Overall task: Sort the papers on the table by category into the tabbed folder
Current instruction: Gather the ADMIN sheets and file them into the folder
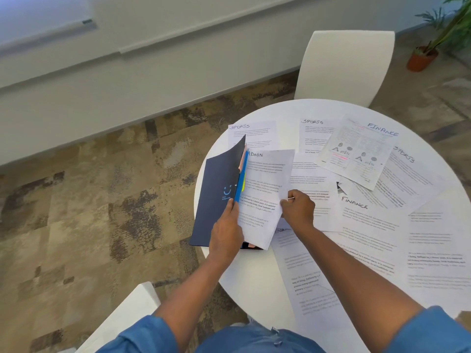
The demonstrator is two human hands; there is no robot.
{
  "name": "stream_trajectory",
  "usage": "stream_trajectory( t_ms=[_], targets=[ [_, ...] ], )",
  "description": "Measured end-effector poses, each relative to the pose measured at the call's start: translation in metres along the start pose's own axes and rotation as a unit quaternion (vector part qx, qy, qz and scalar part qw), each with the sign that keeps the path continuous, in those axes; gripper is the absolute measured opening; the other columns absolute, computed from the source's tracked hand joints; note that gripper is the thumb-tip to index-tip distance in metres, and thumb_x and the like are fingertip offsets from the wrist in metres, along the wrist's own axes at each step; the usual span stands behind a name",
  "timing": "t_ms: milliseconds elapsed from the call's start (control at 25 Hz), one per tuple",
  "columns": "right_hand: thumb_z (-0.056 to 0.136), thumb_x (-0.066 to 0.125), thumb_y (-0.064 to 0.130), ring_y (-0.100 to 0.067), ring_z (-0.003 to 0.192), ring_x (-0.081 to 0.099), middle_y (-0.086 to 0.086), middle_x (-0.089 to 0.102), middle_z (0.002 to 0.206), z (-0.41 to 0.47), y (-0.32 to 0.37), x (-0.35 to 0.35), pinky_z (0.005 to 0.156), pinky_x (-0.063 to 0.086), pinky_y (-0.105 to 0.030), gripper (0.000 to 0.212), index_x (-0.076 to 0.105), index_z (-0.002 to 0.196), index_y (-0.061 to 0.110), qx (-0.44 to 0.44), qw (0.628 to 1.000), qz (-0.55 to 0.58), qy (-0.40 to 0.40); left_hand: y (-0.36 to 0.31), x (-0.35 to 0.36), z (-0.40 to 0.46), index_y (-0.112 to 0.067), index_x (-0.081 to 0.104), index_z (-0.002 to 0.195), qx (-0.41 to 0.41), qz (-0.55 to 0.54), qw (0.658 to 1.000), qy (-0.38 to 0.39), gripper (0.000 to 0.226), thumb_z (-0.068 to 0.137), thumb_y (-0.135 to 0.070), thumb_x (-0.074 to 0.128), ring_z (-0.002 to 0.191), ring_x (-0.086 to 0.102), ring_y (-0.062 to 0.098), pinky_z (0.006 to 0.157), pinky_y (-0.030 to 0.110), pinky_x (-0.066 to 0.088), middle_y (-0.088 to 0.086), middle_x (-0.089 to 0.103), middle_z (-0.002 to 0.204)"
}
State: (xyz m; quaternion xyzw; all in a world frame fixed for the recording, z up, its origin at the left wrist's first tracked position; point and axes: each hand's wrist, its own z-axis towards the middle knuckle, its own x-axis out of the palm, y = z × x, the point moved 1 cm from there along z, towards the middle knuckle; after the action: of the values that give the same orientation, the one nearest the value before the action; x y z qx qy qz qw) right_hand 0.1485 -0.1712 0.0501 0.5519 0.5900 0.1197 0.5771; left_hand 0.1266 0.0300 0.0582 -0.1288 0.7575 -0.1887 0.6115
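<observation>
At frame centre, the left hand [225,231] grips the dark matte tabbed folder [216,197] at the round white table's [254,284] left edge. The right hand [298,208] pinches a curling ADMIN sheet [265,189] beside scattered flat papers [356,159].

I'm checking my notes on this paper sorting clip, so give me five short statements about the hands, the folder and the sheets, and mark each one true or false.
1. The right hand pinches the ADMIN sheet. True.
2. The left hand holds the dark folder open. True.
3. The folder lies shut and flat on the table. False: its cover is lifted.
4. A sheet headed FINANCE with diagrams lies on top of other papers. True.
5. Every sheet left on the table is headed SPORTS. False: some read FINANCE.
</observation>
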Motion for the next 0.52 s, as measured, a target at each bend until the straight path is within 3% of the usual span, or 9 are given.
stream_trajectory(
  t_ms=[200,320,400,520],
  targets=[
    [0.075,0.06,0.006,-0.029,0.073,0.07,-0.005,0.07,0.076,0.006,0.008,0.014,0.066,0.062,-0.047,0.011,0.062,0.069,0.015,0.037,0.999,0.013,0.017,0.001,-0.002,0.005,-0.014,0.029,0.152,-0.01,-0.009,1.0,-0.001,0.061,0.093,0.0,0.041,0.092,0.063,0.029,0.075,0.042,0.056,0.007,0.025,0.162],
    [0.075,0.06,0.004,-0.031,0.069,0.072,-0.011,0.072,0.077,0.015,0.011,0.021,0.063,0.062,-0.049,0.006,0.062,0.07,0.008,0.04,0.999,0.004,0.034,0.001,-0.003,0.006,-0.015,0.027,0.153,-0.011,-0.01,1.0,0.005,0.062,0.095,-0.002,0.04,0.089,0.062,0.025,0.071,0.038,0.057,0.006,0.023,0.162],
    [0.072,0.058,0.003,-0.035,0.067,0.072,-0.016,0.071,0.075,0.019,0.018,0.024,0.06,0.06,-0.052,0.005,0.055,0.068,0.001,0.034,0.999,-0.013,0.041,0.001,-0.005,0.008,-0.015,0.024,0.154,-0.007,-0.014,1.0,0.006,0.062,0.096,-0.004,0.041,0.084,0.06,0.02,0.067,0.034,0.057,0.006,0.022,0.163],
    [0.066,0.056,0.001,-0.039,0.065,0.072,-0.012,0.056,0.062,0.024,0.025,0.023,0.054,0.057,-0.048,0.023,0.039,0.058,0.014,0.043,0.998,-0.021,0.045,0.001,-0.01,0.011,-0.013,0.023,0.155,-0.019,-0.02,1.0,0.0,0.063,0.096,-0.002,0.042,0.091,0.06,0.02,0.071,0.03,0.056,0.005,0.021,0.163]
  ],
)
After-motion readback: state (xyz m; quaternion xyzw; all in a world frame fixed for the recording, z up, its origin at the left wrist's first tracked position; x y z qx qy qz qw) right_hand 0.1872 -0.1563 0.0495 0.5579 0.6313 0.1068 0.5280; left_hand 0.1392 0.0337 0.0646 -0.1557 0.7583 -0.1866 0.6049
